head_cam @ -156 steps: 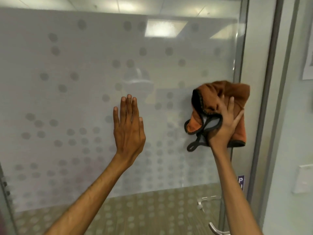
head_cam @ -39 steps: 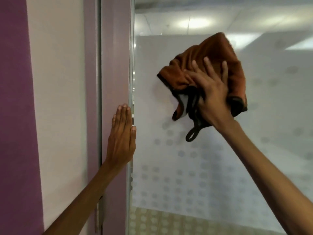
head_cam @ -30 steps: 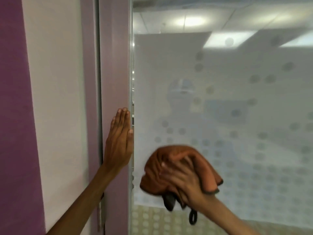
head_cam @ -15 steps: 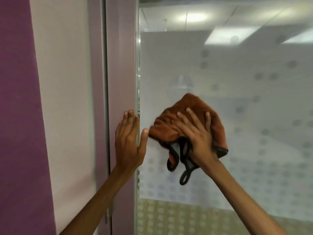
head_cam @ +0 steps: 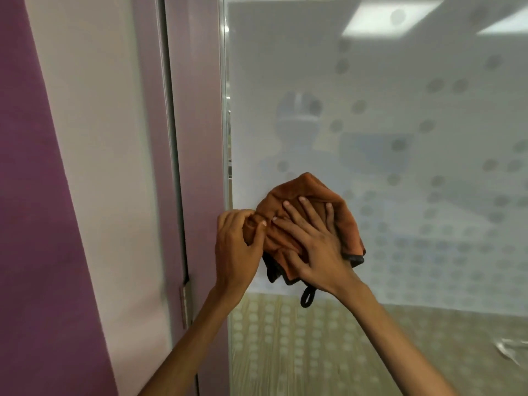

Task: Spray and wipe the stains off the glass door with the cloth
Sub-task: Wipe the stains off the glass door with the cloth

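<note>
The frosted glass door (head_cam: 400, 167) with a grey dot pattern fills the right of the view. An orange cloth (head_cam: 308, 192) with a dark trim and a hanging loop is bunched against the glass near the door's left edge. My right hand (head_cam: 314, 244) lies flat on the cloth with fingers spread, pressing it to the glass. My left hand (head_cam: 237, 247) pinches the cloth's left corner between thumb and fingers. No spray bottle is in view.
The door's pale frame (head_cam: 197, 138) runs vertically just left of the glass, with a hinge (head_cam: 185, 304) low down. A purple and white wall (head_cam: 57, 195) lies further left. A metal door handle (head_cam: 511, 347) shows at the lower right edge.
My left hand left the door frame and took hold of the cloth's corner. My right hand and the cloth moved down the glass a little, staying near the door's left edge.
</note>
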`<act>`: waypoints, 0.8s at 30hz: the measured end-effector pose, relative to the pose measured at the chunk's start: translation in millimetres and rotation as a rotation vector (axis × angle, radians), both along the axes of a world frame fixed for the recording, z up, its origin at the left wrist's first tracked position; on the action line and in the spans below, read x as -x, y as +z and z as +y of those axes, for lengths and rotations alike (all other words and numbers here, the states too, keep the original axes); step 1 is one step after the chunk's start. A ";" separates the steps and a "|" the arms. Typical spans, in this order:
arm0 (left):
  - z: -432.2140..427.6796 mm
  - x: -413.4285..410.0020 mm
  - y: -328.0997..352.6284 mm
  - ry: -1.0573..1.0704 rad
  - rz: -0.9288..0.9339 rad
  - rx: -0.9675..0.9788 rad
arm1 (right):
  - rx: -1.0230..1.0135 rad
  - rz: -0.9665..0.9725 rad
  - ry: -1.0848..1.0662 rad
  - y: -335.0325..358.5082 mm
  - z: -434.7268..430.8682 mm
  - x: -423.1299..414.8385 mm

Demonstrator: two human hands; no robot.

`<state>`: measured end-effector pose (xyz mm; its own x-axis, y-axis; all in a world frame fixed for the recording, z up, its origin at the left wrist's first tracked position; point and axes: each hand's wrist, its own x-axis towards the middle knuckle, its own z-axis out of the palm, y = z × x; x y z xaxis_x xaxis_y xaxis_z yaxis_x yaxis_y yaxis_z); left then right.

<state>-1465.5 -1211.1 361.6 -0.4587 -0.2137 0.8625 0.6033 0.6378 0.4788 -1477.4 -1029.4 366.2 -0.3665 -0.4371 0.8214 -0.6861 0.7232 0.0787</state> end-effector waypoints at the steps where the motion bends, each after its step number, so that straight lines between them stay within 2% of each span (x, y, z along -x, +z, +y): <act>1: 3.2 -1.8 -4.2 -0.034 -0.019 -0.034 | 0.015 -0.037 0.033 -3.3 1.7 -5.4; 3: 9.3 -4.6 -9.0 -0.116 -0.068 -0.098 | 0.121 -0.123 0.120 -10.1 5.9 -15.5; 5: 15.7 -8.5 -12.0 -0.210 -0.121 -0.147 | 0.345 -0.174 0.211 -17.9 8.4 -24.7; 8: 24.5 -13.4 -16.9 -0.283 -0.129 -0.148 | 0.759 -0.083 0.214 -29.4 11.2 -33.9; 11: 31.9 -15.0 -21.3 -0.338 -0.137 -0.109 | 0.996 -0.026 0.127 -36.8 14.5 -40.0; 14: 39.1 -16.1 -22.1 -0.386 -0.144 -0.053 | 1.050 0.018 -0.060 -47.1 23.9 -43.7; 17: 44.5 -17.9 -19.6 -0.487 -0.157 -0.013 | 1.142 -0.130 -0.124 -52.1 35.2 -51.0; 21: 51.3 -21.4 -13.7 -0.637 -0.186 0.003 | 1.174 -0.390 -0.073 -65.5 51.7 -61.5; 24: 61.1 -23.4 -12.1 -0.731 -0.203 0.030 | 1.183 -0.546 0.044 -73.3 62.8 -69.3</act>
